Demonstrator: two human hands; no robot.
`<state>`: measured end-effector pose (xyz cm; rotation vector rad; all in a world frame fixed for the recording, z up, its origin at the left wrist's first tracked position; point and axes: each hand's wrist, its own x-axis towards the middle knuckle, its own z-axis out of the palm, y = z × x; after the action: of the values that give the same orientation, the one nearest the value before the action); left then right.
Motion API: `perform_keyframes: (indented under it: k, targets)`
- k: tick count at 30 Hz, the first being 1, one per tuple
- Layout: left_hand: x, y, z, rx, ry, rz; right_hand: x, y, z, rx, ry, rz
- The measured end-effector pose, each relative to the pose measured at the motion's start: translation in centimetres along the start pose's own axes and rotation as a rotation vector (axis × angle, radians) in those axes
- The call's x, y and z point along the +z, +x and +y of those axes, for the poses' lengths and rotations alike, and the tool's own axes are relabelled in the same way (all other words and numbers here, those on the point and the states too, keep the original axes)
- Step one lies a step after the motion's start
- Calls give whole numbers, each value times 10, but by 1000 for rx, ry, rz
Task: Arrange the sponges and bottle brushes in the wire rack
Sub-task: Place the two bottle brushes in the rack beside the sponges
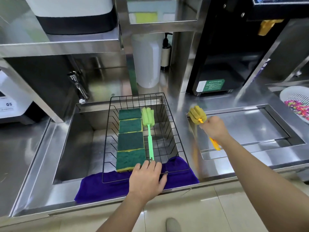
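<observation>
Nearest, the left hand (147,177) lies flat, fingers loose, on the wire rack's (175,124) front rim over a purple cloth (103,186). Inside lie four green sponges (130,139) in a row and one green brush (149,131). Right of the rack, the right hand (214,128) is clamped round one yellow brush (197,115), seemingly held above the counter (217,101).

The wire rack (173,124) is thin black metal wire with a matt coat. The four sponges (130,139) in it show a rough, dark green scouring face over yellow foam. The green bottle brush (149,131) has a smooth, glossy plastic handle and a soft foam head; the yellow bottle brush (198,115) looks much the same, though blur hides its texture. The sink (78,139) and counter (222,166) are brushed, reflective stainless steel. The purple cloth (103,185) is soft and matt.
</observation>
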<state>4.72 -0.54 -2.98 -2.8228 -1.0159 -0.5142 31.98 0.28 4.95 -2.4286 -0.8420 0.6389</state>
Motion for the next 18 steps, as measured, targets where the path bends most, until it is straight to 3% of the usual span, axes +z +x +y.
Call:
perform_keyframes:
  k: [7, 18]
  targets:
    - [0, 0, 0, -21, -20, -5, 28, -9, -50, -152, 219, 105]
    - [1, -1, 1, -33, -44, 20, 104, -16, -90, -213, 24, -267]
